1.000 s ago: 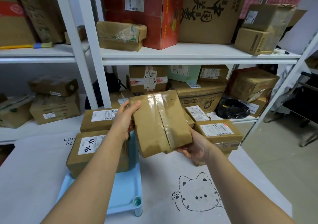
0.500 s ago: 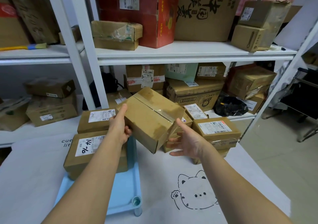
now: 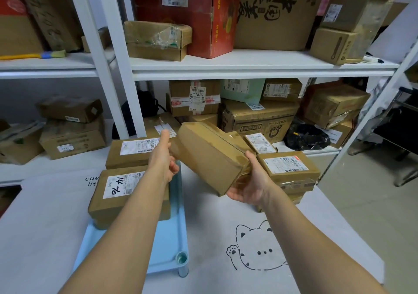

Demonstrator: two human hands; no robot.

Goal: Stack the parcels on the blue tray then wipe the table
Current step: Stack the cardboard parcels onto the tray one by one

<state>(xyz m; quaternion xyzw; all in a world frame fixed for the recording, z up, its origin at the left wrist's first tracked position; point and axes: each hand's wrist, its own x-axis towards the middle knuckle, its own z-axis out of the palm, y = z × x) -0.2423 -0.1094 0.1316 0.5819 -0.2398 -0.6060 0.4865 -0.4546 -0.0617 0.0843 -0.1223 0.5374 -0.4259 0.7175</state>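
Both hands, left hand (image 3: 164,161) and right hand (image 3: 247,188), grip the taped parcel (image 3: 209,155); it should be levelled before going onto the blue tray (image 3: 166,248) stack.

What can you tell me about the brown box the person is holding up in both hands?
The held parcel is a plain brown cardboard box, longer than it is tall, with clear shiny tape running across its top and wrinkling at the near end. No label shows on the sides facing the camera. It is tilted, its far end higher, and is up in the air above the white table cover, just right of the blue tray. The left hand holds its far left end; the right hand cups its near lower corner from beneath.
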